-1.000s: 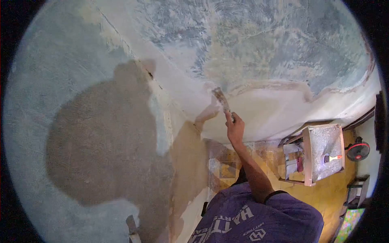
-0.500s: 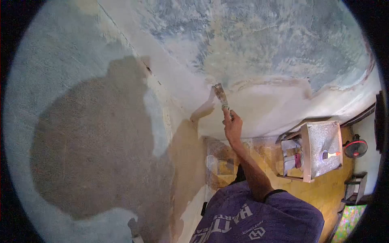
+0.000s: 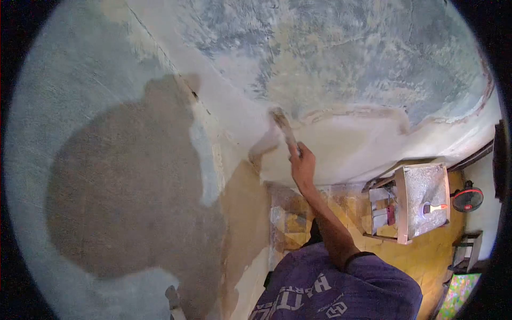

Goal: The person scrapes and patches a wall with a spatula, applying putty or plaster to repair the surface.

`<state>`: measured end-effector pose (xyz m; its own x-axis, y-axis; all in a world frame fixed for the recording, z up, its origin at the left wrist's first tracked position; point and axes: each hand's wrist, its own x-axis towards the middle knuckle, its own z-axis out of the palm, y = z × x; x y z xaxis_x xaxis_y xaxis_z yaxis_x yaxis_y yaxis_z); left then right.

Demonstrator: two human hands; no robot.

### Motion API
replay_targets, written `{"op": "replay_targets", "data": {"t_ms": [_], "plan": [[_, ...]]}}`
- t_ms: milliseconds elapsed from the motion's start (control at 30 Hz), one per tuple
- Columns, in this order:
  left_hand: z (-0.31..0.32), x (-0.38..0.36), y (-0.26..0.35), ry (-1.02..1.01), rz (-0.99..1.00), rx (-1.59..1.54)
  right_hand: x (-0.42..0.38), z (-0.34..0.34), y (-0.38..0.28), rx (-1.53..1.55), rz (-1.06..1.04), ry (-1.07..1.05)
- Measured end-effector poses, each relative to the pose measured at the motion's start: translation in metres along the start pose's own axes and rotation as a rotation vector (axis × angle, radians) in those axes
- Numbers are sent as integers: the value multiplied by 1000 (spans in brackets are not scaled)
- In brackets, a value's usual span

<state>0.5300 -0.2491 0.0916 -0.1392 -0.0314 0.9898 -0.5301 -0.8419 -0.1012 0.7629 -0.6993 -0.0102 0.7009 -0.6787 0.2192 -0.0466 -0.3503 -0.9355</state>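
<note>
My right hand (image 3: pixel 303 168) is closed around the handle of a putty knife (image 3: pixel 284 127), with its arm stretched up from the purple shirt. The knife's blade, a little blurred, lies at the plastered wall (image 3: pixel 341 141), beside the rough edge of a grey-blue patch (image 3: pixel 352 64). At the bottom left, part of a second tool (image 3: pixel 173 300) with a dark end shows. Whatever holds it is outside the frame, and my left hand cannot be seen.
A large head-shaped shadow falls on the left wall (image 3: pixel 80 122), and a crack runs along the corner. To the right, a small table (image 3: pixel 426 184) bears a brush (image 3: pixel 436 207). Beyond it are a fan (image 3: pixel 468 198), a dark stool (image 3: pixel 468 250) and a flowered cloth (image 3: pixel 460 293).
My right hand and the putty knife have shifted slightly left, the blade moving along the wall. The head shadow and the view have shifted a little.
</note>
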Motion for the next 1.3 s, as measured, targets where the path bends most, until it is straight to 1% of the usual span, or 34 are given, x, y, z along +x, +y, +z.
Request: {"op": "replay_targets", "data": {"t_ms": [33, 133, 167, 267, 367, 467, 567, 667, 767, 867, 900, 1000, 1033, 1133, 1200, 1233, 1300], "plan": [[-4, 1, 3, -12, -7, 2, 6, -10, -42, -22, 72, -131], [-2, 1, 6, -21, -16, 8, 4, -6, -25, -33, 50, -90], [-2, 1, 6, -16, -15, 13, -1, -3, -1, -13, -11, 17], [-6, -2, 7, -7, -14, 15, -6, -27, -8, 39, 155, -103], [-6, -2, 10, -19, -27, 14, -2, -14, -27, 97, 187, -68], [-6, 0, 10, -25, -29, 23, -7, -8, -16, 114, 165, -54], [-6, 0, 8, -17, -26, 32, -6, -24, -13, -26, 182, -131], [-8, -1, 9, -11, -18, 31, -3, -1, -8, 29, 70, -7], [-7, 1, 11, -28, -23, 35, -6, -5, -19, 37, 67, -19], [-4, 1, 11, -38, -25, 39, -6, -24, -12, -32, 55, -37], [-2, 0, 10, -30, -19, 40, -2, -27, -13, -98, 63, -58], [-3, -1, 10, -24, -23, 35, 4, -14, -25, -19, 49, -62], [-3, -1, 11, -28, -25, 35, 7, -8, -33, -22, -36, -56], [0, -1, 11, -35, -36, 41, -1, -12, -41, -40, -33, -64], [0, -2, 10, -26, -32, 45, -7, -23, -15, -56, 19, -94], [0, -3, 10, -22, -30, 49, -6, -28, -14, -65, 42, -109], [-1, -6, 11, -24, -38, 52, 2, -17, -24, -77, -41, -44]]}}
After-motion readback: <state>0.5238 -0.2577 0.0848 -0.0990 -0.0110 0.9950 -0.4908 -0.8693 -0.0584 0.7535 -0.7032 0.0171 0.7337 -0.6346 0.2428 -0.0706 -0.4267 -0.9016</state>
